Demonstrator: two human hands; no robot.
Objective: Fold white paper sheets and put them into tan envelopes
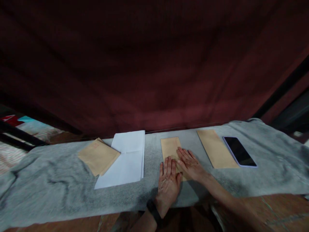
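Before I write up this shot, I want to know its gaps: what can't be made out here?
- Head view: part of the middle brown paper, hidden under the left hand and right hand.
- Head view: part of the white sheets, covered by the left brown papers.
- Head view: the red marks on those papers, too small and blurred to read.
- Head view: the forearms, cut off by the bottom edge.

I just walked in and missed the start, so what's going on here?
A person has the left hand and right hand laid flat on a brown envelope, which lies on a grey cloth. To the left, more brown envelopes overlap some white sheets. To the right, another envelope lies beside a phone with a dark screen.
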